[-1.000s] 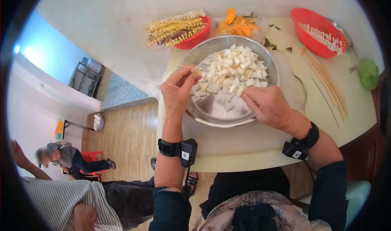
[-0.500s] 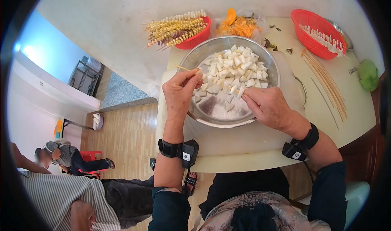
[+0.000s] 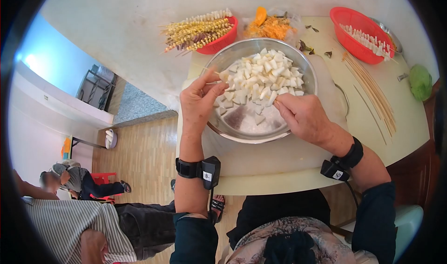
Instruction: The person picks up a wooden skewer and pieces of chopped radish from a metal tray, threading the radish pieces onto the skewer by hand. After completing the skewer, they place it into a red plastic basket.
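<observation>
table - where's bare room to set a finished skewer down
Bare table between the steel bowl and the near edge, and right of the loose sticks. Crowded along the far side: two red baskets and orange shreds.

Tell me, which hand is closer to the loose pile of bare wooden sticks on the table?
Right. The right hand is at the metal bowl's near edge, on the side where the bare sticks lie. The left hand is at the bowl's opposite side, farther away.

cubes [image 3: 260, 77] in bowl [image 3: 305, 61], baskets [image 3: 219, 42] behind, skewers [image 3: 372, 91] right
</observation>
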The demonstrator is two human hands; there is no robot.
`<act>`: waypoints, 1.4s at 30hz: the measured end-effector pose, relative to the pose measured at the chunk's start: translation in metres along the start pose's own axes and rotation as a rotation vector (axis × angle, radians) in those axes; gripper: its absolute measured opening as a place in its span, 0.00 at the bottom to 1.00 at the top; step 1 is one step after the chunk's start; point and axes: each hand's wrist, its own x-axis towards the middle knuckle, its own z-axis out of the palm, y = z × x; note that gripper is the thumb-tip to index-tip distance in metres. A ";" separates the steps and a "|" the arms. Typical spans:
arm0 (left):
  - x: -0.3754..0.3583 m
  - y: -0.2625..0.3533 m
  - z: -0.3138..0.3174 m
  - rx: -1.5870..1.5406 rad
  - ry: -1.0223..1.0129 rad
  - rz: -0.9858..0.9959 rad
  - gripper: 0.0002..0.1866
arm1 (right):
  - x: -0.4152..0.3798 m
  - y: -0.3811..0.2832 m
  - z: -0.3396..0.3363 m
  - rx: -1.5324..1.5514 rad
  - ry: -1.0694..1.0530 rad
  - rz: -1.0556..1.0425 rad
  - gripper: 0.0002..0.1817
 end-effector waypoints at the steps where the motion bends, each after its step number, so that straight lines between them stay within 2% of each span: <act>1: 0.000 0.004 0.000 -0.062 0.026 -0.015 0.14 | 0.000 0.000 0.000 0.032 0.036 0.029 0.07; 2: 0.000 0.000 -0.003 -0.062 0.024 -0.016 0.14 | 0.000 0.000 0.001 0.032 0.037 0.030 0.07; 4: 0.003 -0.011 -0.012 0.297 -0.041 0.000 0.15 | 0.001 0.002 0.003 0.106 0.083 0.094 0.08; 5: 0.003 -0.015 -0.012 0.297 -0.039 0.002 0.15 | 0.001 0.002 0.002 0.105 0.083 0.092 0.08; 7: 0.003 -0.016 -0.010 0.645 -0.226 0.180 0.17 | 0.002 0.001 0.002 0.089 0.084 0.095 0.08; 8: 0.002 -0.016 -0.009 0.647 -0.223 0.181 0.17 | 0.002 0.000 0.003 0.091 0.085 0.092 0.08; 10: 0.001 -0.017 -0.007 0.903 -0.281 0.420 0.17 | 0.002 0.000 0.002 0.091 0.085 0.100 0.08; 11: 0.001 -0.016 -0.006 0.902 -0.282 0.422 0.17 | 0.001 0.001 0.002 0.089 0.087 0.100 0.08; 13: 0.001 -0.013 -0.006 0.851 -0.349 0.261 0.14 | 0.001 0.001 0.003 0.095 0.082 0.095 0.08; 14: 0.001 -0.013 -0.006 0.852 -0.349 0.262 0.14 | 0.001 0.002 0.003 0.096 0.083 0.094 0.08; 16: 0.002 -0.013 -0.007 0.864 -0.340 0.111 0.12 | 0.000 0.002 0.003 0.075 0.067 0.101 0.08; 20: 0.003 -0.016 -0.009 0.859 -0.316 0.124 0.09 | 0.000 0.003 0.003 0.097 0.074 0.093 0.07; 22: 0.001 -0.018 -0.009 0.607 -0.132 0.120 0.05 | 0.001 0.002 0.004 0.114 0.088 0.084 0.06; 23: 0.003 -0.018 -0.010 0.617 -0.122 0.125 0.05 | 0.001 0.002 0.004 0.121 0.090 0.071 0.06; 25: 0.006 -0.017 -0.015 0.121 0.054 -0.125 0.06 | 0.000 0.001 0.005 0.122 0.111 0.057 0.05; 26: 0.006 -0.014 -0.018 0.130 0.068 -0.116 0.06 | 0.001 0.001 0.005 0.130 0.111 0.040 0.05; 28: 0.007 -0.009 -0.023 -0.100 0.179 -0.147 0.11 | 0.001 0.001 0.003 0.127 0.090 0.024 0.04; 34: 0.012 -0.021 -0.036 -0.393 0.230 -0.096 0.15 | 0.001 -0.002 0.000 0.112 0.020 -0.011 0.04; 42: 0.015 -0.029 -0.042 -0.465 0.321 -0.065 0.15 | 0.001 -0.001 0.000 0.085 0.005 -0.033 0.04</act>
